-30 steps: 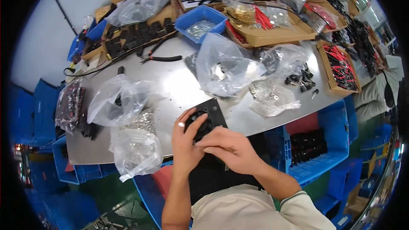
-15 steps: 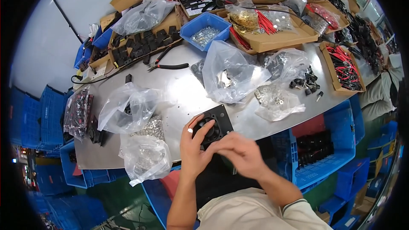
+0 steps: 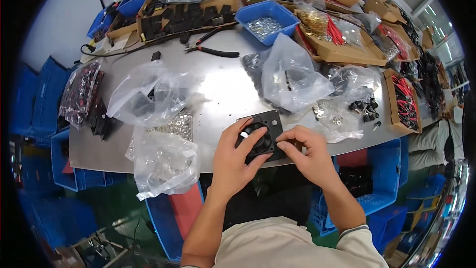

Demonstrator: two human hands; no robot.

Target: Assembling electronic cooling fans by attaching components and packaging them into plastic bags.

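A black cooling fan [image 3: 267, 142] sits on a flat black plate [image 3: 272, 117] at the table's front edge. My left hand [image 3: 232, 155], a ring on one finger, grips the two from the left, fingers across the fan and thumb along its near side. Beside the plate's right edge, my right hand [image 3: 313, 160] has thumb and forefinger pinched together close to the fan's side. What that pinch holds, if anything, is too small to make out.
Clear bags of metal nuts [image 3: 171, 161] and small hardware [image 3: 342, 119] flank my hands. Farther back lie cutting pliers [image 3: 213, 51], a blue bin of screws [image 3: 267, 12] and a carton of black parts [image 3: 188, 20]. A carton of red and black wires [image 3: 404, 101] stands right.
My right hand has moved from the near side of the plate to its right edge, fingers now pinched there. The left hand keeps its hold. The whole view has shifted.
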